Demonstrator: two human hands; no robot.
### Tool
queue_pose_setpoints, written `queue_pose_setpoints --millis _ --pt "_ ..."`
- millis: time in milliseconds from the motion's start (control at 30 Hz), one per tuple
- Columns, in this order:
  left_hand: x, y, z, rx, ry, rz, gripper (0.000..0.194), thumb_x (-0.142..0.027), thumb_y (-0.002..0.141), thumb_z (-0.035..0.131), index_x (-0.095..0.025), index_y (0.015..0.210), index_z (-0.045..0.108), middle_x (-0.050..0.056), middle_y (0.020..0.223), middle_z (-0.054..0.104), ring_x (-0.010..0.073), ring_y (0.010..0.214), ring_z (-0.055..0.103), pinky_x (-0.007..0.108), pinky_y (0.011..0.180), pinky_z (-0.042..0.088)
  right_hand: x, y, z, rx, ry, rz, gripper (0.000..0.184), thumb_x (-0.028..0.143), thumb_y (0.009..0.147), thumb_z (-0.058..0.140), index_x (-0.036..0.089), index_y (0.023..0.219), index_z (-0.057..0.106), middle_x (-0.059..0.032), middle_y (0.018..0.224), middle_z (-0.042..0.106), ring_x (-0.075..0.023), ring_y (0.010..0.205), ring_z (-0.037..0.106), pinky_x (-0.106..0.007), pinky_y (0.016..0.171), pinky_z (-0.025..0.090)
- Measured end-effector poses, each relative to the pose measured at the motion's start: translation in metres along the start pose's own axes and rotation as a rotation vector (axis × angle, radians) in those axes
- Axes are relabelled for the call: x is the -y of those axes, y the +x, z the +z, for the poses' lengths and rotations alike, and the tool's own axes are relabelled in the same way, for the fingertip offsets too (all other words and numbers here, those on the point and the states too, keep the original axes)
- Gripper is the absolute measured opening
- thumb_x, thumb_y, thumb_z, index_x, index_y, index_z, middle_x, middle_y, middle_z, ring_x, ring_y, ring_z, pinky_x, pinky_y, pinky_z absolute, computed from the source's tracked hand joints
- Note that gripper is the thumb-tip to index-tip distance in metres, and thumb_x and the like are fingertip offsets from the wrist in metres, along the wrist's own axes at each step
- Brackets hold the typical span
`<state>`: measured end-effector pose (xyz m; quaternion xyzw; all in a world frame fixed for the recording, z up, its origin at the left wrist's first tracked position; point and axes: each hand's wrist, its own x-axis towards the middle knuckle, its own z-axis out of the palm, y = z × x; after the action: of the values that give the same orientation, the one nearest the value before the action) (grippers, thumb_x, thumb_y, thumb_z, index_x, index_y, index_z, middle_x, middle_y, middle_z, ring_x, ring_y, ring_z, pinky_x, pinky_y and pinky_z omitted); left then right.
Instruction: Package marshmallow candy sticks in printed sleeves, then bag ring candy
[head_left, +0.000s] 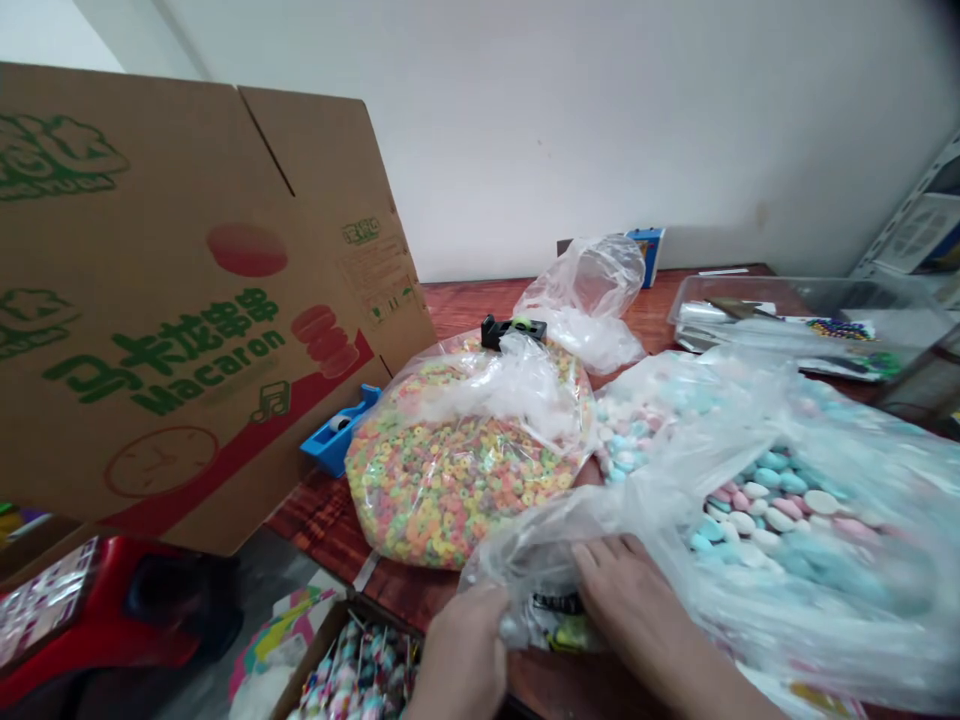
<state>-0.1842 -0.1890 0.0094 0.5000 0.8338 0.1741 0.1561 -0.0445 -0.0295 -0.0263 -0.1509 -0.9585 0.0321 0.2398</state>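
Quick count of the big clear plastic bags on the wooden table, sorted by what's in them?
Bag of multicoloured rings: 1
Bag of pastel blue, pink and white sweets: 1
Crumpled bag, no contents visible: 1
Total: 3

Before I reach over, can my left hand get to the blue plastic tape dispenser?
Probably yes: your left hand must first release the clear plastic bag; the bag of multicoloured cereal rings lies between, but the reddish wooden table beside it seems to leave a way round to the dispenser.
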Motion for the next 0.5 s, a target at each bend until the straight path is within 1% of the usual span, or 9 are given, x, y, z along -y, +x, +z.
queue_pose_setpoints --millis 67,100,167,200,267,333,400,433,500 --pt "0.004 -0.005 -0.014 -0.111 -0.032 -0.095 0.039 -0.002 0.062 0.039 -0.024 0.085 0.062 0.008 0.092 0.069 0.0249 0.088 0.065 0.037 0.078 0.052 -0.01 -0.006 0.012 0.047 0.0 -0.015 0.025 0.001 0.077 0.056 0.022 0.089 0.062 -0.0028 0.074 0.063 -0.0259 0.073 0.06 -0.046 0.08 0.047" --pt "0.002 -0.007 -0.021 -0.171 -0.073 -0.087 0.043 -0.003 0.063 0.039 -0.024 0.092 0.063 0.008 0.1 0.069 0.0256 0.095 0.064 0.038 0.083 0.051 -0.012 -0.009 0.013 0.05 0.011 -0.043 0.024 0.002 0.078 0.059 0.023 0.089 0.062 -0.0016 0.074 0.063 -0.0254 0.075 0.06 -0.048 0.086 0.045" --pt "-0.011 -0.01 -0.033 -0.216 -0.205 0.041 0.049 -0.006 0.07 0.043 -0.026 0.11 0.063 0.009 0.12 0.065 0.0269 0.114 0.059 0.04 0.097 0.048 -0.012 -0.012 0.012 0.053 0.038 -0.109 0.022 0.006 0.08 0.063 0.024 0.093 0.063 -0.0003 0.076 0.062 -0.0233 0.078 0.058 -0.05 0.097 0.039" --pt "-0.021 -0.009 -0.037 -0.182 -0.277 0.128 0.05 -0.01 0.075 0.044 -0.027 0.118 0.061 0.008 0.128 0.062 0.0269 0.121 0.055 0.041 0.102 0.045 -0.009 -0.012 0.01 0.042 0.063 -0.144 0.02 0.009 0.082 0.064 0.024 0.094 0.063 0.0002 0.078 0.062 -0.0221 0.078 0.057 -0.05 0.1 0.036" --pt "-0.041 -0.002 -0.039 -0.014 -0.378 0.255 0.048 -0.017 0.085 0.043 -0.03 0.129 0.057 0.006 0.135 0.059 0.0248 0.125 0.053 0.039 0.106 0.042 -0.002 -0.013 0.006 -0.003 0.116 -0.215 0.014 0.014 0.087 0.063 0.024 0.095 0.063 -0.0001 0.085 0.063 -0.0215 0.086 0.058 -0.05 0.106 0.03" --pt "-0.052 0.011 -0.031 0.146 -0.349 0.251 0.044 -0.021 0.091 0.038 -0.026 0.129 0.058 0.007 0.131 0.063 0.0228 0.12 0.056 0.038 0.105 0.043 0.003 -0.019 0.004 -0.029 0.147 -0.292 0.007 0.02 0.09 0.061 0.023 0.096 0.063 -0.0011 0.089 0.064 -0.0224 0.095 0.058 -0.051 0.11 0.025" --pt "-0.054 0.025 -0.016 0.201 -0.191 0.161 0.038 -0.021 0.092 0.037 -0.019 0.118 0.065 0.01 0.118 0.069 0.0242 0.112 0.06 0.04 0.103 0.044 0.003 -0.034 0.003 -0.006 0.168 -0.361 0.004 0.025 0.09 0.061 0.021 0.09 0.062 -0.0009 0.086 0.064 -0.0225 0.094 0.059 -0.048 0.109 0.03" --pt "-0.051 0.031 -0.006 0.205 -0.103 0.126 0.035 -0.021 0.09 0.04 -0.017 0.111 0.068 0.011 0.112 0.071 0.0255 0.108 0.062 0.041 0.101 0.045 0.001 -0.045 0.002 0.028 0.185 -0.389 0.008 0.026 0.089 0.063 0.021 0.082 0.061 0.0003 0.08 0.063 -0.0213 0.087 0.061 -0.044 0.102 0.038" --pt "-0.045 0.04 0.011 0.179 0.043 0.106 0.033 -0.021 0.085 0.049 -0.018 0.112 0.067 0.011 0.113 0.07 0.0276 0.108 0.062 0.043 0.101 0.044 -0.006 -0.071 0.0 0.151 0.218 -0.393 0.019 0.022 0.084 0.066 0.022 0.068 0.056 0.0026 0.072 0.063 -0.0174 0.069 0.061 -0.032 0.076 0.048"
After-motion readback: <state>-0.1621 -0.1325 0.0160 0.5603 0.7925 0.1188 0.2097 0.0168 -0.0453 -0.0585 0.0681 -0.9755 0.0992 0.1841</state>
